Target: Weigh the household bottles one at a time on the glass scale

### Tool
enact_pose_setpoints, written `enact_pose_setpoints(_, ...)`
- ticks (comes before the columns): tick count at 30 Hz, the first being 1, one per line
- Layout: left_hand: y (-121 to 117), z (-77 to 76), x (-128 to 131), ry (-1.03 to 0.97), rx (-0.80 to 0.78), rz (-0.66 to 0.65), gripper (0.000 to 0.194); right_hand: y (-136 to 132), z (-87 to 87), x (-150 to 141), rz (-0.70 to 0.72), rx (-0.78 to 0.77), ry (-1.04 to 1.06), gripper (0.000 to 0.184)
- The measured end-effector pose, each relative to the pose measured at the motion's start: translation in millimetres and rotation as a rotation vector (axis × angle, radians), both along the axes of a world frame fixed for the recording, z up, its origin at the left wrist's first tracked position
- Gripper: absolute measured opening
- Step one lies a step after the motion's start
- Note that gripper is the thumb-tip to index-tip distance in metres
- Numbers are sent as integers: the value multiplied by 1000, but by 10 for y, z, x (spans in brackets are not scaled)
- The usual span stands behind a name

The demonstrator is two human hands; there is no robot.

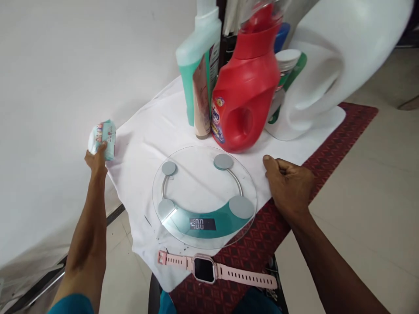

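My left hand [96, 159] is closed on a small mint-green and white soft pack [106, 137], which looks like a packet of wipes, at the table's far left corner by the wall. Over the table's right side, my right hand [290, 185] is curled into a fist, and nothing shows in it. Between the hands lies a round glass weighing scale [203, 220] with a teal band and several grey pads; its display is lit and reads zeros. A pink-strapped smartwatch [204, 268] lies face up just in front of the scale.
Behind the scale stand a green-liquid bottle [186, 72], a beige tube [202, 104], a red detergent jug [245, 87] and a large white jug [327, 65]. A white cloth [137, 174] partly covers the dark red patterned mat [275, 226]. A wall [65, 65] borders the left.
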State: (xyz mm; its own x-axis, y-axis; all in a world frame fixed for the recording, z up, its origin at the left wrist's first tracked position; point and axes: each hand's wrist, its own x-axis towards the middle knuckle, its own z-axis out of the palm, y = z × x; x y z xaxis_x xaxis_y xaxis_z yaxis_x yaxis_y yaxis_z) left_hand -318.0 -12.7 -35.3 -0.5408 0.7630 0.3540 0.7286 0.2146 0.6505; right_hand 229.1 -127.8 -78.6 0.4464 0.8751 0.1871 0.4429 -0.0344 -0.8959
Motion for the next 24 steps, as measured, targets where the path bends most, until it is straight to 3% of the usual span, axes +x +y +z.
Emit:
enact_pose_setpoints(3,-379,118,287,-189,133,3,88,14,-33,6,5,-2,9,57)
enact_pose_setpoints(5,-702,255,597,-316,201,-86,69,21,-61,7,4,8,18,58)
enact_pose_setpoints(9,-1281,479,1430,-128,26,-230,57,23,-95,9,2,18,32,63)
enact_pose_setpoints(12,-1481,440,2025,85,21,-427,62,22,-100,15,14,28,31,66)
enact_pose_setpoints(15,-1499,243,2436,213,61,-601,58,28,-104,20,8,42,49,65)
enact_pose_setpoints(19,-1489,45,2641,334,54,-600,59,39,-108,27,5,63,64,61)
enact_pose_setpoints(24,-1666,179,2483,316,82,-685,109,33,-109,37,2,53,71,61)
